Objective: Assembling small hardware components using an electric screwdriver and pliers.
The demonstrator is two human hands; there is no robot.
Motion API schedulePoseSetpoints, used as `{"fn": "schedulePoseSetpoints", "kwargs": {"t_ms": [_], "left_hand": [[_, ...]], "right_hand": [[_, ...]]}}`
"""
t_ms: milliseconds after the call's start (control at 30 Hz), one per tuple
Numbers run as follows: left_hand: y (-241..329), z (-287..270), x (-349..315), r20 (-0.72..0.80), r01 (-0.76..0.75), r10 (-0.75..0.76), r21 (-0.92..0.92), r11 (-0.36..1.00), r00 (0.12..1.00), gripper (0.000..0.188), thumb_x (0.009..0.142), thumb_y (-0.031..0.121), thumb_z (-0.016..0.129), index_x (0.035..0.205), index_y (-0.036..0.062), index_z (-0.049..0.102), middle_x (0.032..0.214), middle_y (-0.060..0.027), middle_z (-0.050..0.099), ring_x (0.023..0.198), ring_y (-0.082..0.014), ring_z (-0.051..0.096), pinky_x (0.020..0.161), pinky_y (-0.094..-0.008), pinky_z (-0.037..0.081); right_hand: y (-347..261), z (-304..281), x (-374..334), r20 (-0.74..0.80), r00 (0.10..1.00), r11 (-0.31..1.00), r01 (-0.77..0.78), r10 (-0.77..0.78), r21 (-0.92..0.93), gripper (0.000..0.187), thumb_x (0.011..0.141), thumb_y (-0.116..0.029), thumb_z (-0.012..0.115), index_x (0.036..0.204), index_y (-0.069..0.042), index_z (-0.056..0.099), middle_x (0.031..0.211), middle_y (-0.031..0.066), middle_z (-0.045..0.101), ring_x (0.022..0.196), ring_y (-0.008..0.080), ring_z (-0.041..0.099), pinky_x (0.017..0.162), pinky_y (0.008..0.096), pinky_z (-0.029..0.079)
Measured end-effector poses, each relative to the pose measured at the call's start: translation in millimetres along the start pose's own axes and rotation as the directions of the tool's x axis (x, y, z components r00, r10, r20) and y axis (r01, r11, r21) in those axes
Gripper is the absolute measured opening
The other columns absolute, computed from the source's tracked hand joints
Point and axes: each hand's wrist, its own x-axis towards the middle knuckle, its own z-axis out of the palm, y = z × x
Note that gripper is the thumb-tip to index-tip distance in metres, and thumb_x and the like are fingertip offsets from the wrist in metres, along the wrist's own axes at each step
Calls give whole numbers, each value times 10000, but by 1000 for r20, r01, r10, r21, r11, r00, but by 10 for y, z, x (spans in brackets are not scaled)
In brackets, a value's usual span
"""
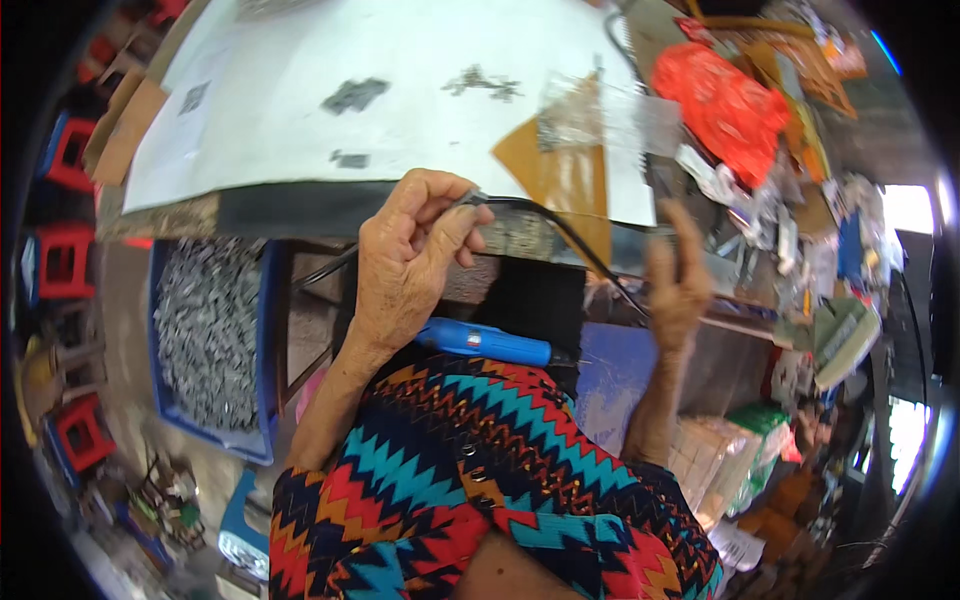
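Note:
My left hand [405, 255] is closed at the table's front edge, thumb and fingers pinching a small grey piece [474, 197]. A black cable [572, 232] runs from beside those fingertips down to the right; another dark length [328, 268] shows left of the wrist. Whether they join behind the hand is hidden. My right hand [678, 285] is raised near the table's right end, smeared by motion, its fingers apart and nothing visible in them. Below my left hand, a blue power screwdriver [485, 342] lies across my lap.
On the white-covered table [270, 130] lie dark flat pieces [355, 95], small metal bits [482, 83] and brown tape [575, 165]. A blue bin [268, 350] full of grey parts [208, 330] stands at left. A red plastic bag [718, 105] and clutter lie at right.

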Motion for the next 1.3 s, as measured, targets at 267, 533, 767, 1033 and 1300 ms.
{"fn": "schedulePoseSetpoints", "kwargs": {"t_ms": [267,533,767,1033,1300], "left_hand": [[360,-741,-411,-233,30,-48,-79,996,971,133,884,84,496,967,-17,521,826,-93,611,669,-95,558,593,-199,439],[-149,-2160,-1036,-648,247,38,342,907,761,167,865,130,491,928,-4,569,809,-84,624,694,-124,586,635,-242,449],[-579,-2833,-1503,-589,532,363,808,253,722,167,825,125,522,868,-10,611,796,-163,616,743,-277,602,676,-347,460],[-568,-2716,-1212,-568,521,490,818,245,662,126,803,93,563,866,7,631,799,-159,634,710,-306,611,664,-370,472],[73,-1591,-413,-437,92,420,772,629,795,87,803,54,581,866,2,611,718,-80,586,619,-121,520,581,-244,426]], "right_hand": [[1563,-695,374,-100,992,862,10,-71,-507,343,863,-94,512,1206,-81,517,1130,133,561,1030,246,529,898,311,382],[1323,-516,463,-210,943,771,70,-259,-633,289,838,-78,543,1119,-11,556,1010,161,577,953,292,534,856,339,396],[-7,168,-199,154,988,971,-37,0,236,255,801,-12,572,1054,-28,592,859,76,609,790,162,577,741,283,469],[175,890,-605,811,576,987,162,-105,13,525,759,-147,594,1220,-3,388,1001,207,499,869,386,545,755,434,450],[177,966,-626,801,598,994,101,-36,-30,558,647,-181,571,1163,-22,434,955,227,552,797,395,576,728,445,461]]}}
